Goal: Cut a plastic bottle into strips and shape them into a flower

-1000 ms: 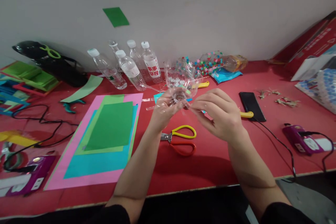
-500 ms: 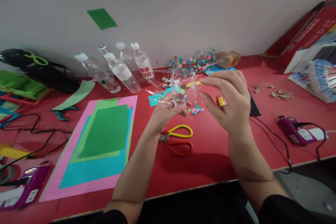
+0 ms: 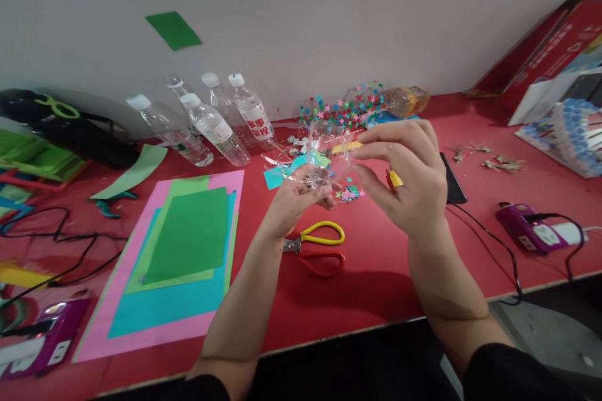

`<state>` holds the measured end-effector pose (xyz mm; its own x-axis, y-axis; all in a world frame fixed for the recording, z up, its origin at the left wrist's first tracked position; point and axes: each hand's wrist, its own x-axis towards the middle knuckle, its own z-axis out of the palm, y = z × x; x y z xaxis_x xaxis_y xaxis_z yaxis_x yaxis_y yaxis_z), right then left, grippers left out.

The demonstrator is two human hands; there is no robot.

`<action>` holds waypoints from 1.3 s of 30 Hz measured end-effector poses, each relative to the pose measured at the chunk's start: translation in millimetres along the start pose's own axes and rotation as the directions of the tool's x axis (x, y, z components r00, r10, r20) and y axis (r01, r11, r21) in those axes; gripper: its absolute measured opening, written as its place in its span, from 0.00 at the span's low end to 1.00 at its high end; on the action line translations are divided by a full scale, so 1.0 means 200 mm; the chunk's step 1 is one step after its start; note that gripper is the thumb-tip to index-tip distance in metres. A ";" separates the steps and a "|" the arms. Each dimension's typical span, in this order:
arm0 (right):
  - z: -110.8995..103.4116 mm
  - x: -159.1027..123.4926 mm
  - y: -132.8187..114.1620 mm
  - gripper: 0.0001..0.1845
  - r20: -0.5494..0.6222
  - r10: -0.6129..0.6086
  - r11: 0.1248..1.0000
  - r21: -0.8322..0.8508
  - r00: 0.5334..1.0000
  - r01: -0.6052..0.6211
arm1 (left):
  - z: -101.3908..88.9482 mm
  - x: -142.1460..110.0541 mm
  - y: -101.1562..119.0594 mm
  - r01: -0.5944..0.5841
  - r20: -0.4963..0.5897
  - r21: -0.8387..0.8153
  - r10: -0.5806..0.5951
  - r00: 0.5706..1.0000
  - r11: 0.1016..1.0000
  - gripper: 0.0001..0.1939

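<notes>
My left hand (image 3: 301,195) is closed around the base of a clear cut-off plastic bottle bottom (image 3: 329,160), held up above the red table (image 3: 376,263). My right hand (image 3: 404,175) is at the piece's upper right rim, thumb and forefinger pinched on its edge. Small coloured paper stars (image 3: 349,193) lie on the table just under the hands. Scissors with one yellow and one red handle (image 3: 317,247) lie below my left hand.
Several capped water bottles (image 3: 211,125) stand at the back by the wall. Stacked coloured paper sheets (image 3: 183,250) lie at left. A star-covered bottle (image 3: 367,106) lies at the back. A black phone (image 3: 454,182), purple devices (image 3: 531,235) with cables, and boxes (image 3: 564,44) fill the right side.
My right hand rose from beside the piece's base to its upper rim. The clear piece tilted, and loose stars now show on the table beneath. The view shifted slightly.
</notes>
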<state>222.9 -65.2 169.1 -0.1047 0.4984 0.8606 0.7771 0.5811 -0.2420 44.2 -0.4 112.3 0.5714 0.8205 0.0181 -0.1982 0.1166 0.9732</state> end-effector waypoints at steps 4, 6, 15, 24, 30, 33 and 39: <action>0.00 0.00 -0.03 0.07 0.024 0.026 0.994 0.104 0.999 -0.029 | 0.00 -0.01 0.01 0.014 0.018 -0.027 -0.014 1.000 1.000 0.15; 0.01 -0.01 -0.04 0.06 0.082 0.061 0.979 0.191 0.995 -0.076 | 0.00 -0.01 0.02 0.033 0.028 -0.053 -0.032 0.999 0.998 0.14; 0.06 -0.04 -0.06 0.10 0.112 0.150 0.947 0.269 0.982 -0.176 | 0.00 -0.02 0.02 0.087 0.122 -0.254 -0.057 0.991 0.963 0.09; 0.08 -0.04 -0.06 0.22 0.141 0.205 0.876 0.415 0.969 -0.246 | 0.01 -0.03 0.03 0.131 0.119 -0.332 -0.097 0.988 0.934 0.09; 0.09 -0.04 -0.06 0.19 0.103 0.286 0.811 0.503 0.953 -0.298 | 0.01 -0.04 0.03 0.172 0.128 -0.335 -0.136 0.982 0.926 0.14; 0.10 -0.04 -0.06 0.19 0.085 0.298 0.818 0.491 0.951 -0.301 | 0.02 -0.04 0.04 0.190 0.132 -0.347 -0.153 0.979 0.918 0.14; 0.10 -0.04 -0.05 0.22 0.044 0.281 0.854 0.443 0.959 -0.271 | 0.03 -0.04 0.03 0.243 0.214 -0.366 -0.173 0.962 0.899 0.13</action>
<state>204.0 -63.2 155.4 0.0909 0.6697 0.7371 0.4174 0.6464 -0.6387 42.3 -10.0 119.8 0.7537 0.6493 -0.1017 -0.3307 0.5084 0.7951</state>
